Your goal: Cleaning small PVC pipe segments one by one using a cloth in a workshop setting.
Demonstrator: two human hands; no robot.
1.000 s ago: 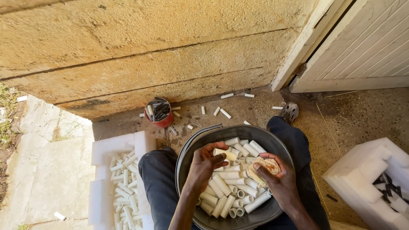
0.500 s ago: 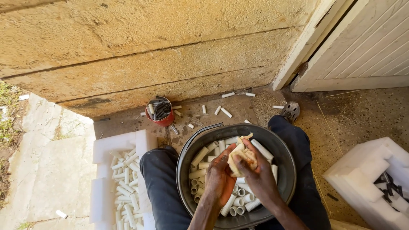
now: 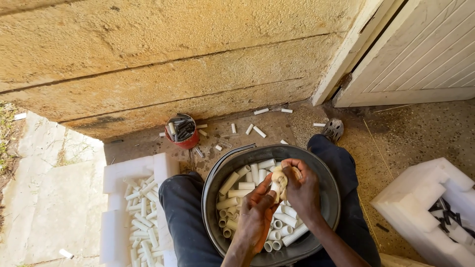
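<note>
Head view shows both hands meeting over a dark metal basin (image 3: 217, 198) held between the knees, full of short white tube pieces (image 3: 237, 187). Rubbing one piece clean probably goes best with a firm hold on the tube and the wad turned around it. The left hand (image 3: 257, 215) is closed around a white tube piece (image 3: 273, 187), fingers curled tight. The right hand (image 3: 302, 190) is clamped on a yellowish wad (image 3: 280, 178), pressed against that piece. More pieces fill a white foam tray (image 3: 118, 170) beside the left leg.
</note>
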